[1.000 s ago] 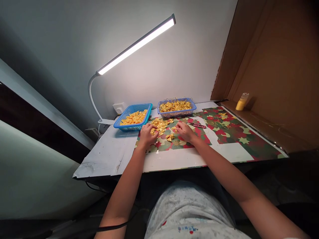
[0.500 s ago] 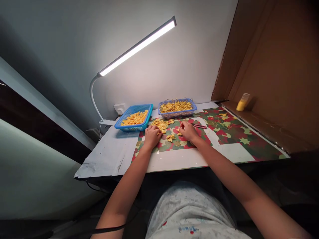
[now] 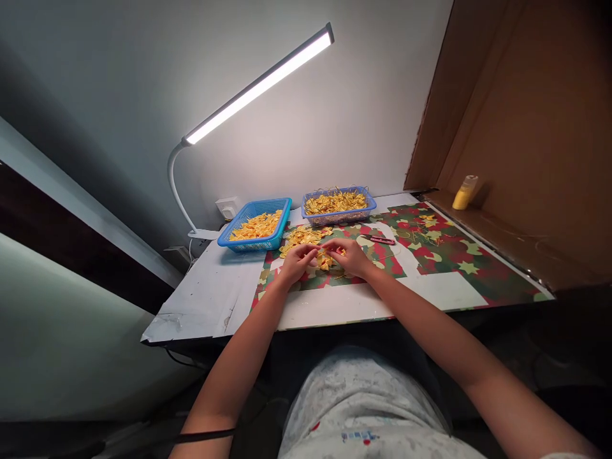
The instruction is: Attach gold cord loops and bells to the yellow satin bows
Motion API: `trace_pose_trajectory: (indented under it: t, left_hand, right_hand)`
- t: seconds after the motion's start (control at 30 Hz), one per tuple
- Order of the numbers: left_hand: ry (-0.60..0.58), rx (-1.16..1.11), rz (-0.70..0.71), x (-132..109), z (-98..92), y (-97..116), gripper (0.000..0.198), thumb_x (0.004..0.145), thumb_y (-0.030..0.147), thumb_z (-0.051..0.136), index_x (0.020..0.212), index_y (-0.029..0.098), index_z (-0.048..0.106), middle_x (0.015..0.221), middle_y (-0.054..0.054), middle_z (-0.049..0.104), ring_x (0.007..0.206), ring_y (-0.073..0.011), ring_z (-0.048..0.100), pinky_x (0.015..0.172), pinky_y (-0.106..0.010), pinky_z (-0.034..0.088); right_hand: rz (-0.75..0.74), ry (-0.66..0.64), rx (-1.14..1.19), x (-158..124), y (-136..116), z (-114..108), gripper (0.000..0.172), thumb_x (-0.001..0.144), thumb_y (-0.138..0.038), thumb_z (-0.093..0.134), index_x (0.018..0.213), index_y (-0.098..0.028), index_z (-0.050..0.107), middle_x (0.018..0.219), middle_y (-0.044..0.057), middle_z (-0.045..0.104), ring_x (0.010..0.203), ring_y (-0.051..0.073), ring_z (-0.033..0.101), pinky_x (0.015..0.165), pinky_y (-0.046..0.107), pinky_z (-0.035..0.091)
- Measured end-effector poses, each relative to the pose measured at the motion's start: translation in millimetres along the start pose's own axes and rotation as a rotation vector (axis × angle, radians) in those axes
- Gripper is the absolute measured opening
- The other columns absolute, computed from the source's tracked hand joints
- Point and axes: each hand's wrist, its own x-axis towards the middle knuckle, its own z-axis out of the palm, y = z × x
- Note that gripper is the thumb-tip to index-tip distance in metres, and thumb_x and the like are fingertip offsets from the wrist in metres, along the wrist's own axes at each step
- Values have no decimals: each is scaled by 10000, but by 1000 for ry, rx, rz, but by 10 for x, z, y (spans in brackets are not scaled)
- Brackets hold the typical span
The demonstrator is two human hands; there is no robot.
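My left hand (image 3: pixel 297 262) and my right hand (image 3: pixel 351 256) meet just above the table, thumbs and fingertips pinched close together. Whatever is between the fingertips is too small and too covered to name. Right below them lies a yellow ribbon bow (image 3: pixel 325 262), partly hidden by the fingers. A loose pile of yellow bows (image 3: pixel 302 236) spreads behind my left hand. Beyond my right hand rests a small tool with a pink handle (image 3: pixel 380 240).
Behind the pile stand a blue basket (image 3: pixel 274 243) of yellow bows and a periwinkle basket (image 3: pixel 338 218) of gold-tied pieces. A lamp (image 3: pixel 258 86) shines overhead. Patterned sheets (image 3: pixel 449 255) cover part of the table. A bottle with yellow contents (image 3: pixel 463 194) stands on the right ledge.
Both hands have lifted off the sheet and come together; they were apart, each fingering yellow pieces. The view has shifted slightly.
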Motion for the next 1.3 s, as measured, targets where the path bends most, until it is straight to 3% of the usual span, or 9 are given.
trace_pose_trajectory:
  t: [0.1, 0.27, 0.47, 0.77, 1.07, 1.3]
  left_hand:
    - [0, -34, 11, -7, -29, 28, 349, 887, 478, 494, 992, 174, 628, 753, -23, 673, 606, -139, 625, 564, -255, 480]
    - [-49, 22, 52, -51, -74, 106, 188, 808, 358, 628, 834, 172, 624, 692, 2, 617, 613, -117, 545, 553, -225, 412]
    - [-90, 102, 114, -57, -53, 86, 135, 836, 305, 581, 876, 180, 612, 734, 6, 606, 648, -113, 506, 598, -231, 402]
    - [-102, 215, 189, -52, -45, 38, 79, 825, 238, 585, 767, 186, 571, 699, 13, 563, 663, -126, 494, 633, -253, 388]
    - [-113, 281, 185, -68, -45, 70, 83, 813, 191, 628, 747, 186, 578, 732, -4, 590, 718, -151, 527, 668, -265, 400]
    - [-107, 287, 157, -68, -38, 59, 107, 834, 225, 626, 759, 189, 558, 750, -4, 586, 712, -148, 526, 646, -261, 405]
  right_hand:
    - [39, -1, 22, 0, 16, 13, 163, 831, -252, 566, 892, -154, 681, 831, 50, 708, 755, 164, 639, 695, 288, 485]
    - [51, -43, 3, -18, 23, 17, 112, 796, -195, 551, 807, -157, 655, 771, 30, 689, 719, 149, 619, 666, 265, 461]
    - [5, -90, -68, -38, 49, 26, 117, 773, -124, 528, 781, -175, 633, 766, 13, 670, 697, 138, 582, 648, 250, 425]
    - [-46, -152, -234, -40, 24, 6, 152, 761, -52, 531, 773, -180, 613, 766, 20, 646, 744, 158, 550, 698, 268, 398]
    - [-50, -191, -435, -66, -79, -35, 43, 814, -140, 592, 804, -182, 597, 851, 55, 655, 877, 218, 518, 793, 337, 343]
    - [-65, -237, -486, -70, -120, -45, 57, 871, -184, 583, 814, -183, 588, 892, 61, 652, 931, 221, 521, 821, 338, 354]
